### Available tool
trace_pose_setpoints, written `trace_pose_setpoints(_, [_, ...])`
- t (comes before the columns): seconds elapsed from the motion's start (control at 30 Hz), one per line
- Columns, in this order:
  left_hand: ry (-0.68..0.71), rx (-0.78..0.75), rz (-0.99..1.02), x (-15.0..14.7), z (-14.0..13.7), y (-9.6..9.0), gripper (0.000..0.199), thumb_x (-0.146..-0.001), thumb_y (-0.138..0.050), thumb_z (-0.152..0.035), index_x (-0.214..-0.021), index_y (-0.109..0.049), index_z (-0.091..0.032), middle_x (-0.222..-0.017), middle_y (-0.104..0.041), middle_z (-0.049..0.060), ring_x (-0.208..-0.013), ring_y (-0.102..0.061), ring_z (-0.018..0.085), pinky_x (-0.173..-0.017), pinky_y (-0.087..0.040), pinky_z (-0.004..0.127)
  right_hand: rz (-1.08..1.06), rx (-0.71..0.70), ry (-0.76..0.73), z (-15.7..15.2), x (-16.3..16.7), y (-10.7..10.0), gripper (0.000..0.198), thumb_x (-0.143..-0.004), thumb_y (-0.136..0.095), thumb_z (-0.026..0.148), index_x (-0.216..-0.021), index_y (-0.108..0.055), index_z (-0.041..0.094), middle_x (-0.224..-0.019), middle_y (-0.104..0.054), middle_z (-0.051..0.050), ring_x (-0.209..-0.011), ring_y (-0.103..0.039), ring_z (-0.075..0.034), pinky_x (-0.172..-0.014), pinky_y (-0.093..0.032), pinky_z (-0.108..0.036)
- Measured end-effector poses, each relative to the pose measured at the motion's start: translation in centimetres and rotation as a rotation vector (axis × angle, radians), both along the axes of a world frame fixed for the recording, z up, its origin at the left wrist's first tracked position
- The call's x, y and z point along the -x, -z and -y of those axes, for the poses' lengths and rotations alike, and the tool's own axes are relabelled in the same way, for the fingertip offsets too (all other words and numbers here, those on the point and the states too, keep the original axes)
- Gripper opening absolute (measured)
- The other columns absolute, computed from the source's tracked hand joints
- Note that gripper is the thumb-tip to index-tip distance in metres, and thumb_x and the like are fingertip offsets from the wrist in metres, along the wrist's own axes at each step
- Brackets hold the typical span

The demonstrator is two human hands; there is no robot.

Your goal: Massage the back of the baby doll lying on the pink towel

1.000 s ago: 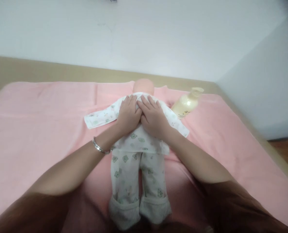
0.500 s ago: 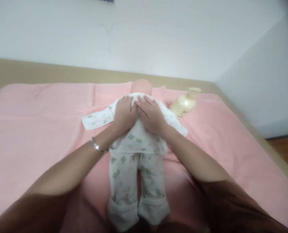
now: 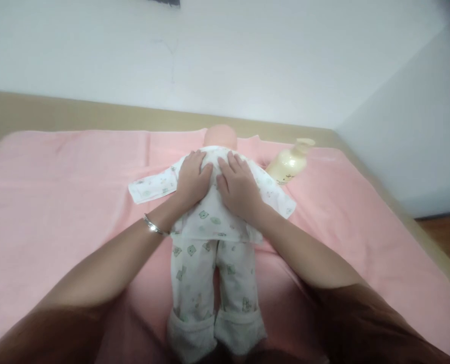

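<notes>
A baby doll point(image 3: 220, 136) lies on a pink sheet point(image 3: 69, 202), its bald head at the far end. It wears a white printed shirt point(image 3: 209, 222) and matching trousers point(image 3: 194, 283) with turned-up cuffs toward me. My left hand point(image 3: 194, 177) rests flat on the left of the shirt's upper back, fingers forward and thumb spread inward. On the right of the upper back lies my right hand point(image 3: 240, 187), its fingers spread against the cloth. A narrow strip of shirt shows between the two hands. Both sleeves stretch outward, and the doll's arms are hidden.
A cream pump bottle point(image 3: 289, 163) leans or lies tilted on the sheet, close to the doll's right-hand sleeve. Behind the sheet runs a tan edge point(image 3: 96, 108) along a pale wall point(image 3: 247, 60). Brown floor point(image 3: 444, 235) shows at the far right.
My right hand has shifted slightly right and its fingers have spread more. The hands, whose fingers nearly met over the middle of the back, now stand apart. The doll stays in place.
</notes>
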State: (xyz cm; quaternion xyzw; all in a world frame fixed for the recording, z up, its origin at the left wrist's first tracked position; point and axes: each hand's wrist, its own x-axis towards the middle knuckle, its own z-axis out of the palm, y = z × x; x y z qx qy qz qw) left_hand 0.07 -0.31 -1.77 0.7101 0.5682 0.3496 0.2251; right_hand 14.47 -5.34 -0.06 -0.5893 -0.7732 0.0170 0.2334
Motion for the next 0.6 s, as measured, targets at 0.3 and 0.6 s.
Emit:
trace_pose_setpoints(0.3, [0.004, -0.065, -0.026, -0.1, 0.1, 0.5, 0.055, -0.093, -0.036, -0.037, -0.137, -0.057, -0.011, -0.150, -0.053, 0.014, -0.145, -0.044, 0.030, -0.129, -0.030, 0.050, -0.062, 0.021, -0.044, -0.8, -0.7, 0.7, 0.058, -0.101, -0.032, 0.033, -0.151, -0.045, 0.007, -0.162, -0.035, -0.019, -0.155, -0.027, -0.032, -0.127, -0.022, -0.057])
trace_pose_setpoints(0.6, [0.050, -0.149, -0.264, -0.8, 2.0, -0.6, 0.055, -0.099, -0.032, -0.030, -0.144, -0.048, -0.001, -0.155, -0.045, 0.023, -0.152, -0.033, 0.036, -0.128, -0.024, 0.056, 0.004, 0.128, 0.077, -3.0, -2.1, 0.2, 0.056, -0.104, -0.031, 0.036, -0.149, -0.046, 0.005, -0.157, -0.041, -0.023, -0.151, -0.032, -0.034, -0.125, -0.024, -0.056])
